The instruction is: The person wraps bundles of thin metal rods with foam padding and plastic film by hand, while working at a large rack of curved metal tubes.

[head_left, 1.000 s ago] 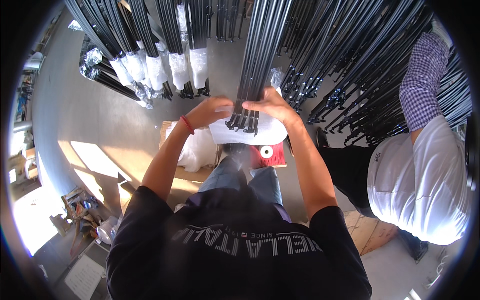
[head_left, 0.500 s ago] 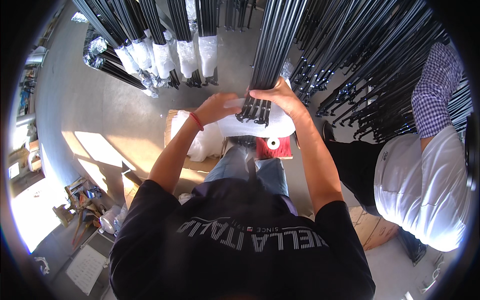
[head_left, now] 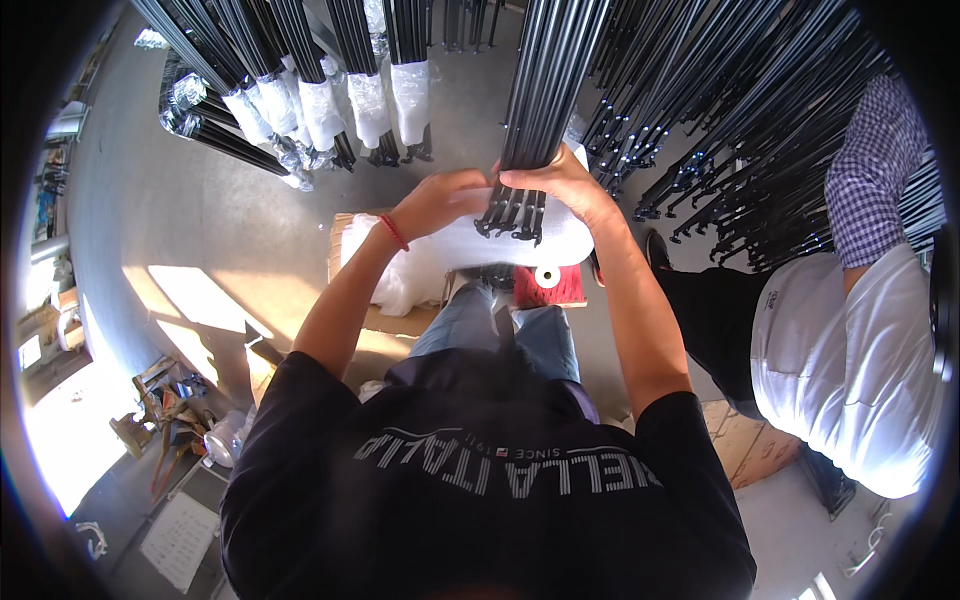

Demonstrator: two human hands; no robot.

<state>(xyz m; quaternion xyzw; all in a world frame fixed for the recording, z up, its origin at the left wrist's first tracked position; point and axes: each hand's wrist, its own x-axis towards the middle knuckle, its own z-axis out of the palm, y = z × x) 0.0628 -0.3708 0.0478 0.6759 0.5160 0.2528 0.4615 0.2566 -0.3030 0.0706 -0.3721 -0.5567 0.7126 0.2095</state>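
Observation:
A bundle of thin black metal rods (head_left: 545, 95) with hooked ends slants down toward me. My right hand (head_left: 568, 185) grips it from the right near the lower ends, its thumb lying across the front. A white foam sheet (head_left: 450, 243) stretches behind and below the rod ends. On the bundle's left side, my left hand (head_left: 447, 200), wearing a red bracelet, is closed on the foam's upper edge, and its fingertips are partly hidden by the foam and the rods.
Several rod bundles with plastic-wrapped ends (head_left: 410, 105) hang at the far left. Many loose black rods (head_left: 690, 110) crowd the right. A red block with a white roll (head_left: 547, 277) sits by my knees, beside a cardboard box (head_left: 338, 258). A co-worker in white (head_left: 850, 350) stands close at right.
My left hand has moved up slightly and closer in to the rods with the foam. The foam now hangs fuller behind the rod ends. My right hand keeps its grip.

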